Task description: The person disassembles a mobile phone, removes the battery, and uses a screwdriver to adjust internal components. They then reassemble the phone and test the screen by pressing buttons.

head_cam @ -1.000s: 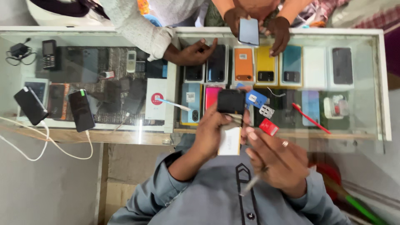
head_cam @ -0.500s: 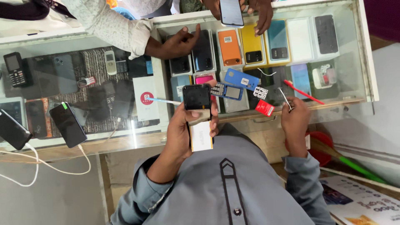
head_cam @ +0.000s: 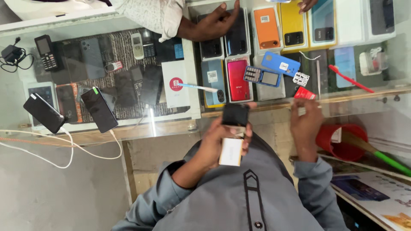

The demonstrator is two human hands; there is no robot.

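My left hand (head_cam: 220,139) grips a black phone (head_cam: 235,114) together with a small white box (head_cam: 231,151), held just in front of the glass counter's front edge (head_cam: 171,126). My right hand (head_cam: 306,122) is at the counter edge on the right. Its fingertips are beside a small red card (head_cam: 305,93), and I see nothing held in it. On the glass past the red card lie a thin metal tool (head_cam: 319,79), a small white card (head_cam: 301,78), a blue phone back cover (head_cam: 281,64) and a keypad phone (head_cam: 261,77).
Another person's hand (head_cam: 214,23) rests on the far side of the counter, and a second person's fingers (head_cam: 307,4) show at the top edge. Two black phones (head_cam: 99,109) charge on white cables at the left. A red bucket (head_cam: 342,141) stands under the counter at the right.
My right hand put down the red card and then the thin metal tool, and drew back to the counter edge. My left hand kept the phone and white box. The view shifted left.
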